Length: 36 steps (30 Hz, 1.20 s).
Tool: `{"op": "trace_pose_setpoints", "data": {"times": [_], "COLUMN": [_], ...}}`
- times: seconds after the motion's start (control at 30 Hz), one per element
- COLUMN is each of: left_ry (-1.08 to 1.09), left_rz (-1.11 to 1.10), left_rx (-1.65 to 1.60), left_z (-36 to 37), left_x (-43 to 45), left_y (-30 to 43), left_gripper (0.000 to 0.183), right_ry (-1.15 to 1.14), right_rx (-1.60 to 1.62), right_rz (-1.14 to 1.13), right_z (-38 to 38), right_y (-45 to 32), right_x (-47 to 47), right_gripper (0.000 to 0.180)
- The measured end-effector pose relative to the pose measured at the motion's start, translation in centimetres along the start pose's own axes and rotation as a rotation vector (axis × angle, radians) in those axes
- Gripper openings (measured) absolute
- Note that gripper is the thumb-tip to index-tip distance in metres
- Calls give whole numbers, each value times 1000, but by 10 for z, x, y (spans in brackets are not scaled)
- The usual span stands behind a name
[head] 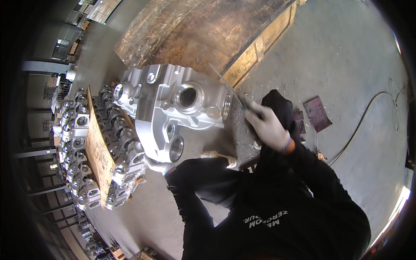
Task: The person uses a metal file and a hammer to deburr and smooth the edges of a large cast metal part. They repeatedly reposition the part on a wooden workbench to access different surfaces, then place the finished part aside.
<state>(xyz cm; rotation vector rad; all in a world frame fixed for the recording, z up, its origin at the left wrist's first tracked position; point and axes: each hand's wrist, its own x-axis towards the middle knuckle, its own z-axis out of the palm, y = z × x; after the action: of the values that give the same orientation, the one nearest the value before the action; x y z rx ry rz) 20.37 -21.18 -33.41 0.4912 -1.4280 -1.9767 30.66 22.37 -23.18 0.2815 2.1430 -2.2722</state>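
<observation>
A large silvery metal casting (152, 107), probably aluminium, is in front of me, with round bored openings and ribs. In my gloved right hand (268, 126) is a slim flat metal tool (224, 79), apparently a file, slightly blurred. Its blade passes close by the casting's right end; contact cannot be made out. My left hand (157, 166), also in a white glove, is at the casting's lower left end against its underside. The casting hides most of those fingers, though the hand appears to hold that end.
A worn wooden-topped bench (208, 35) stands beyond the casting. To the left, similar castings (78, 156) are stacked around a wooden board (99, 149). Dark red sheets (318, 114) and a hose (357, 120) lie on the floor at right.
</observation>
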Motion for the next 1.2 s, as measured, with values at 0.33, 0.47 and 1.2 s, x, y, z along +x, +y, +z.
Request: {"op": "trace_pose_setpoints", "data": {"times": [0.33,0.47,1.2], "left_ry": [-64,-16,-5], "left_rz": [14,-111,101], "left_rx": [-12,-169,41], "left_z": [-22,-16,-4], "left_x": [9,8,-6], "left_y": [-7,-8,-6], "left_gripper": [51,50,48], "right_ry": [66,-83,-184], "right_rx": [-649,-947,-1168], "right_rz": [-483,-279,-241], "right_z": [-36,-70,-104], "right_y": [27,-9,-43], "right_x": [5,5,-13], "right_gripper": [50,56,55]}}
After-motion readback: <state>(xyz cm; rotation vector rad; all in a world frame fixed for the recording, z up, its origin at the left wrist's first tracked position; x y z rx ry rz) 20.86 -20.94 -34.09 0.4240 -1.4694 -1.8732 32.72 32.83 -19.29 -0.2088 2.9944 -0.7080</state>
